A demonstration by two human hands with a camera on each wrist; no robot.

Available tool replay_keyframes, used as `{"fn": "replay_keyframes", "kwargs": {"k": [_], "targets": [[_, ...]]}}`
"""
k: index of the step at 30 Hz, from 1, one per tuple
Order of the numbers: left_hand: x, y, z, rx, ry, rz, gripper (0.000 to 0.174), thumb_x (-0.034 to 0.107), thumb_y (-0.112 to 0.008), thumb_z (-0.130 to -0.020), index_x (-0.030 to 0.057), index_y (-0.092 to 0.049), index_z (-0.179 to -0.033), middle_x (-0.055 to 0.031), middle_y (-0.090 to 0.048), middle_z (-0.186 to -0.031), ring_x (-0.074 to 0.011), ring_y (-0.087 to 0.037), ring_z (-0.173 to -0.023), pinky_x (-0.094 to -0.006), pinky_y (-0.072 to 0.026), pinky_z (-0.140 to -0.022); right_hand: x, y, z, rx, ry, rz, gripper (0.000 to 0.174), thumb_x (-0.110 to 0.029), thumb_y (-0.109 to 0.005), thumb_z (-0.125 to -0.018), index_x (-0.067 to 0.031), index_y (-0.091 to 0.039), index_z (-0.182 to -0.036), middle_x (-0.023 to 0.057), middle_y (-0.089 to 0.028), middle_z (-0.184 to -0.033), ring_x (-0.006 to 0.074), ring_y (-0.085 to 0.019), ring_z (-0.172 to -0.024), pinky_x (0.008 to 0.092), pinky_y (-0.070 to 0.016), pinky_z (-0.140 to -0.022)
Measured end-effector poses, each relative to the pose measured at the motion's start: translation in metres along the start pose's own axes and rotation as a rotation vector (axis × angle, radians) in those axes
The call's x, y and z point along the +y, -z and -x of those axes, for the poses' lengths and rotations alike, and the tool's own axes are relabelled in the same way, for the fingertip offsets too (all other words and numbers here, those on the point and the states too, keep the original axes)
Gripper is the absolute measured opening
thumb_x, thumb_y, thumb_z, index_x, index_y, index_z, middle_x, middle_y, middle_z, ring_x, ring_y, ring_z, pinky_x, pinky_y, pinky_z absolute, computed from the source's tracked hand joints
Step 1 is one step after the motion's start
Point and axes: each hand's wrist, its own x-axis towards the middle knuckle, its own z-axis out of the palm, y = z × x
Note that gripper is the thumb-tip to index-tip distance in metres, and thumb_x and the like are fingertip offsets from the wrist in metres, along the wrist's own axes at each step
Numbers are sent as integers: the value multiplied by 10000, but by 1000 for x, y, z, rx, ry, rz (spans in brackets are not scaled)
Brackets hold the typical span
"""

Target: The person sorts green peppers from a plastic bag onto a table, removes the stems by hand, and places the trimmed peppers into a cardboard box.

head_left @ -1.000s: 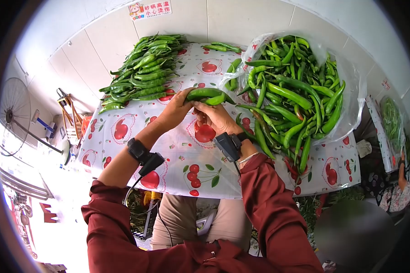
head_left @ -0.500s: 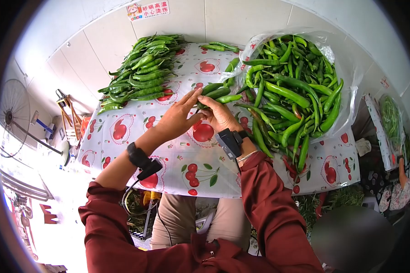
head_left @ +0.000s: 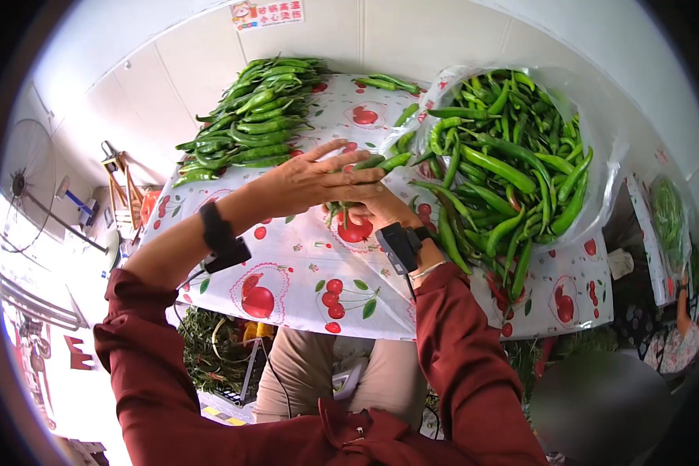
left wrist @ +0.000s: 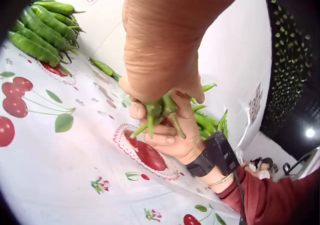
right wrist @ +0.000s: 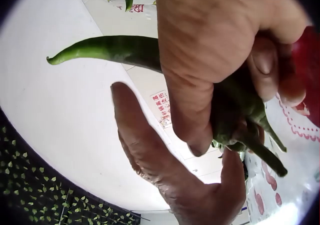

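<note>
Several green peppers are bunched in the right hand, over the table's middle. Its thumb and fingers curl round them in the right wrist view, where one long pepper sticks out to the left and stems poke out opposite. Fingers extended, the left hand lies across the bunch and the right hand's fingers in the head view. From the left wrist, green stem ends show below the left hand, against the right hand's fingers.
A neat pile of peppers lies at the back left. At the right, a clear plastic bag holds many loose peppers, some spilling over the cloth. A few peppers lie near the wall.
The left hand has let go of the peppers, spread its fingers and moved across the bunch and right hand. The peppers have turned in the right hand, their tips now toward the upper right.
</note>
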Motion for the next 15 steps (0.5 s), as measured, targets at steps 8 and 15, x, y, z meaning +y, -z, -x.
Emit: {"fn": "replay_keyframes", "kwargs": {"k": [8, 15], "targets": [[-8, -6, -5, 67, -159, -114, 666, 117, -592, -719, 323, -376, -1315, 76, -297, -1402, -183, -228, -1330, -430, -174, -1116, 3, 3, -3, -116, -8, 68, 173, -242, -642, -803, -95, -602, -883, 20, -625, -782, -4, -413, -504, 163, -241, -403], [-20, -24, -6, 36, -83, -47, 514, 134, -598, -729, 230, -465, -1216, 16, -410, -1314, -173, -277, -1312, -442, -160, -1113, -14, -16, 8, -116, 19, 72, 262, -283, -716, -752, -87, -585, -868, -39, -542, -692, 25, -387, -516, 191, -277, -427]]}}
